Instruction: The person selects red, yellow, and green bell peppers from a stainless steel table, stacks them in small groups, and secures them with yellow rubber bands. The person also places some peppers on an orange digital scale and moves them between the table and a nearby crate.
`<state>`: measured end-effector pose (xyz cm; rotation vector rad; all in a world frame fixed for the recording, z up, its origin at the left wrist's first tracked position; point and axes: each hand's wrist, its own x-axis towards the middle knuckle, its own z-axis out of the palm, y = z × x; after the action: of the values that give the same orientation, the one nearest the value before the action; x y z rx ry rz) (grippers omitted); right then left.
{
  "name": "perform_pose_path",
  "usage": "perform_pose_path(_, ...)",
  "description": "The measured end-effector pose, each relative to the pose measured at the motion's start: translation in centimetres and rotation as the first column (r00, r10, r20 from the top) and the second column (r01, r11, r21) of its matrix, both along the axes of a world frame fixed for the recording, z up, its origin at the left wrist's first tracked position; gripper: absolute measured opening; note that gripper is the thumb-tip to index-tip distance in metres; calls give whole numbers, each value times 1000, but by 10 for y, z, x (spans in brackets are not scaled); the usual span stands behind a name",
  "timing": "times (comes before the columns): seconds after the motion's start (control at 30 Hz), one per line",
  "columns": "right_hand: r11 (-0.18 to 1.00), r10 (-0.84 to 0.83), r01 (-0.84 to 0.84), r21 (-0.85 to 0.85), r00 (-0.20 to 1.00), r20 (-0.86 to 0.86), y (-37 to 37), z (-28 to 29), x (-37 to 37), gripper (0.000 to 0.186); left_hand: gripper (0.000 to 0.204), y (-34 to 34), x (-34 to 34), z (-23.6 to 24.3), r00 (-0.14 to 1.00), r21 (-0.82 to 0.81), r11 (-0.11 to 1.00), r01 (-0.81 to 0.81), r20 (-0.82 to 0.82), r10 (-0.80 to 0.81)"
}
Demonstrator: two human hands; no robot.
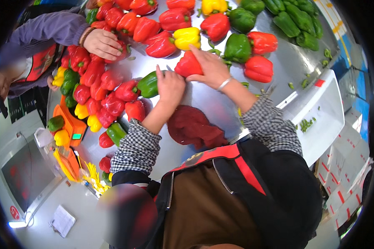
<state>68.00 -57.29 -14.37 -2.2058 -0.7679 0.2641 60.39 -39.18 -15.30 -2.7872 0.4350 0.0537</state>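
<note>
My right hand (212, 69) closes round a red bell pepper (188, 65), thumb on the near side and fingers on the far side. Beside it, my left hand (170, 86) has its fingers stretched out against the right end of a green bell pepper (148, 86). Just beyond the red pepper are a yellow bell pepper (187, 38) and another red bell pepper (161, 45). A dark red cloth (195, 126) lies crumpled on the metal table (253, 93) between my forearms.
Red, yellow and green peppers crowd the left and far table. Long green peppers (297, 23) lie at far right. A white tub (320, 118) with green scraps stands at right, an orange scale (72, 124) at left. Another person's hand (103, 43) rests on peppers at far left.
</note>
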Motion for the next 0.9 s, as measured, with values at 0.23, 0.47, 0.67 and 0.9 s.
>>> perform_pose_path(0.23, 955, -5, -2, -296, 1000, -22, -62, 8, -15, 89, 12, -68, -26, -1, 997, -449, 892, -54, -71, 24)
perform_pose_path(0.47, 951, -60, 88, -297, 993, 104, -36, 15, -27, 88, 43, -22, -45, 36, 996, -534, 844, -45, 43, 81)
perform_pose_path(0.67, 999, -24, 26, -22, 998, 54, 74, -9, -7, 78, 27, 52, -59, 39, 942, -253, 964, 84, 334, 6)
perform_pose_path(0.9, 943, 5, 120, 310, 928, -373, 178, -1, 7, 66, 49, 114, -14, 85, 916, -446, 827, -342, 39, 400)
